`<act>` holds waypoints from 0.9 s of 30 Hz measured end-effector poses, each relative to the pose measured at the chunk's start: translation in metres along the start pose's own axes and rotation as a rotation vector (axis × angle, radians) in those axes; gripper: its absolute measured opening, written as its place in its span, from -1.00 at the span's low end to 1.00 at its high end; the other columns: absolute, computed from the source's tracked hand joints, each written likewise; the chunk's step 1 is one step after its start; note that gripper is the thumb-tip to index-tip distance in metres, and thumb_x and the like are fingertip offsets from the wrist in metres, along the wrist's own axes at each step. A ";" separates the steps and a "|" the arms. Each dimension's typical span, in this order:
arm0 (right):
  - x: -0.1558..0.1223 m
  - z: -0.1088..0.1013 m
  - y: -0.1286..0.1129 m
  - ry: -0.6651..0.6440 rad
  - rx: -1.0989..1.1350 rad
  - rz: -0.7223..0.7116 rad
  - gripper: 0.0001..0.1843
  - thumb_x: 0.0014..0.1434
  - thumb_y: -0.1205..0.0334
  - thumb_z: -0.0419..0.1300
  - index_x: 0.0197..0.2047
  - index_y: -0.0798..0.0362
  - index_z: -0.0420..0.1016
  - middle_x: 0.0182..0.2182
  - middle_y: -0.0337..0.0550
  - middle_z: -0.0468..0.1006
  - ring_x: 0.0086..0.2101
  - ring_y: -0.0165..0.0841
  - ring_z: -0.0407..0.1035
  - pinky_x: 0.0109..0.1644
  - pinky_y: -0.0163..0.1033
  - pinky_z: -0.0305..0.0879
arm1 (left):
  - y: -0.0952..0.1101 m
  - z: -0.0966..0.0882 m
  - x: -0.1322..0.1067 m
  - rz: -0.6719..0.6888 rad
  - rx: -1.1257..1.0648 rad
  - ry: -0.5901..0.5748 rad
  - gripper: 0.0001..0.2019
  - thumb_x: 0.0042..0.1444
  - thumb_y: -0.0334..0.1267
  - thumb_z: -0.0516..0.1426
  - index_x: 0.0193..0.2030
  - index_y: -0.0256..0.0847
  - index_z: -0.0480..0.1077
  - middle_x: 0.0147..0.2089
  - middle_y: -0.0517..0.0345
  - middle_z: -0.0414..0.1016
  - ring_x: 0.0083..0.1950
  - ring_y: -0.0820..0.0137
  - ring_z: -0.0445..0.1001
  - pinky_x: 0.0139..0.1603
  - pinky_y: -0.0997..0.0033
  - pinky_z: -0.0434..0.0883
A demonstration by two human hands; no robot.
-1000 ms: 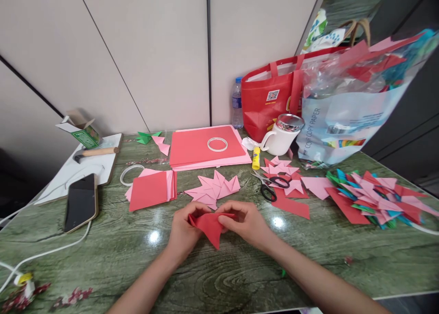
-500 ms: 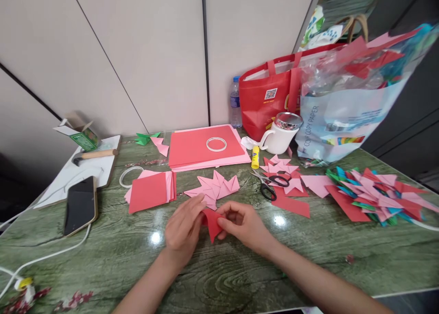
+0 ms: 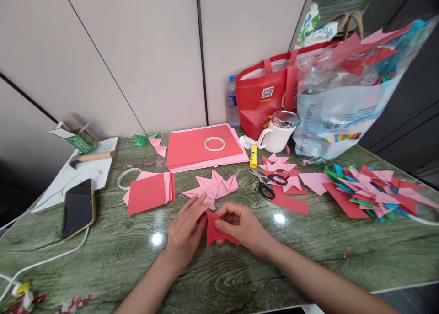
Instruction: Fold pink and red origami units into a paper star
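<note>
Between my hands is a small folded piece of red paper (image 3: 216, 234), held just above the green table. My right hand (image 3: 236, 225) pinches it with the thumb on top and fingers behind. My left hand (image 3: 187, 227) grips its left edge low down near the thumb, the other fingers stretched out together. Just beyond my fingertips lies a pink folded-paper star piece (image 3: 214, 185) with pointed tips. To its left sits a stack of red and pink paper squares (image 3: 147, 194).
Black-handled scissors (image 3: 266, 190), a yellow glue stick (image 3: 253, 156) and a white mug (image 3: 276, 138) stand or lie to the right. Larger red sheets (image 3: 192, 145) carry a tape ring. A folded-paper pile (image 3: 373, 190) lies far right, a phone (image 3: 79, 209) left.
The red paper has turned in my hands, its lower point swinging into a wider flap toward the right. My right thumb has shifted onto its upper face. The view has drifted slightly.
</note>
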State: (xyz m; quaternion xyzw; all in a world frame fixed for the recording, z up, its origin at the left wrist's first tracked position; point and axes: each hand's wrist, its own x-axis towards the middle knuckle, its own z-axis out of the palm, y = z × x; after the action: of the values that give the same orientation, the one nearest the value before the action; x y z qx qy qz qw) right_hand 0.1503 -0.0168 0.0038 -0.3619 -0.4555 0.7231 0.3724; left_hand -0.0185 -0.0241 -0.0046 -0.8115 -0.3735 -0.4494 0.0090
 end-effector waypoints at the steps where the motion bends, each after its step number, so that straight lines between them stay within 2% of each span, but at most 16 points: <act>1: 0.000 0.000 0.000 0.009 -0.013 -0.017 -0.68 -0.09 0.02 0.31 -0.43 0.09 0.38 -0.53 -0.31 0.44 -0.51 -0.44 0.37 -0.44 -0.30 0.42 | 0.000 0.000 0.000 0.005 0.015 0.009 -0.62 0.09 -0.56 0.06 0.05 -0.20 0.33 0.10 -0.09 0.43 0.08 0.25 0.44 0.04 0.18 0.46; 7: 0.002 -0.002 0.003 0.064 -0.162 -0.127 -0.74 -0.04 0.06 0.28 -0.42 0.08 0.42 -0.49 -0.26 0.47 -0.47 -0.43 0.36 -0.38 -0.33 0.33 | 0.003 0.000 -0.001 -0.045 0.037 0.004 -0.57 0.11 -0.56 0.05 0.12 -0.20 0.28 -0.10 0.06 0.57 0.00 0.33 0.50 0.04 0.31 0.46; 14: 0.002 -0.002 0.006 0.114 -0.175 -0.193 -0.80 -0.01 0.11 0.25 -0.42 0.08 0.42 -0.48 -0.25 0.48 -0.44 -0.41 0.37 -0.32 -0.29 0.33 | 0.002 -0.001 0.002 -0.014 -0.057 0.007 -0.67 0.10 -0.58 0.05 -0.04 -0.19 0.38 -0.09 0.04 0.56 -0.01 0.32 0.50 0.00 0.27 0.48; 19: 0.001 0.000 0.009 0.134 -0.208 -0.233 -0.85 0.02 0.16 0.21 -0.40 0.07 0.42 -0.46 -0.24 0.49 -0.43 -0.41 0.38 -0.35 -0.31 0.33 | 0.005 -0.002 0.003 -0.024 -0.096 0.041 -0.68 0.09 -0.60 0.03 -0.12 -0.18 0.42 -0.11 0.04 0.55 -0.05 0.36 0.52 -0.07 0.34 0.51; 24: 0.000 0.000 0.010 0.206 -0.336 -0.279 -0.90 0.04 0.22 0.20 -0.44 0.07 0.41 -0.48 -0.23 0.47 -0.42 -0.41 0.36 -0.39 -0.34 0.30 | 0.005 0.002 0.003 0.004 -0.132 0.048 -0.66 0.09 -0.59 0.02 -0.05 -0.19 0.39 -0.15 0.05 0.57 -0.01 0.28 0.50 0.02 0.15 0.47; 27: -0.001 -0.001 0.010 0.274 -0.378 -0.354 -0.89 0.06 0.24 0.18 -0.46 0.07 0.41 -0.48 -0.22 0.43 -0.44 -0.42 0.33 -0.45 -0.37 0.28 | 0.004 0.004 0.002 0.034 -0.135 0.018 -0.61 0.10 -0.57 0.00 0.05 -0.22 0.33 -0.07 -0.01 0.54 0.05 0.24 0.46 0.08 0.01 0.41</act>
State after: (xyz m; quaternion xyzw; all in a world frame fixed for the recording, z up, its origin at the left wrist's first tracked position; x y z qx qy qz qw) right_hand 0.1494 -0.0209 -0.0056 -0.4341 -0.5837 0.4935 0.4768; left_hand -0.0124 -0.0247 -0.0036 -0.8125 -0.3283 -0.4805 -0.0346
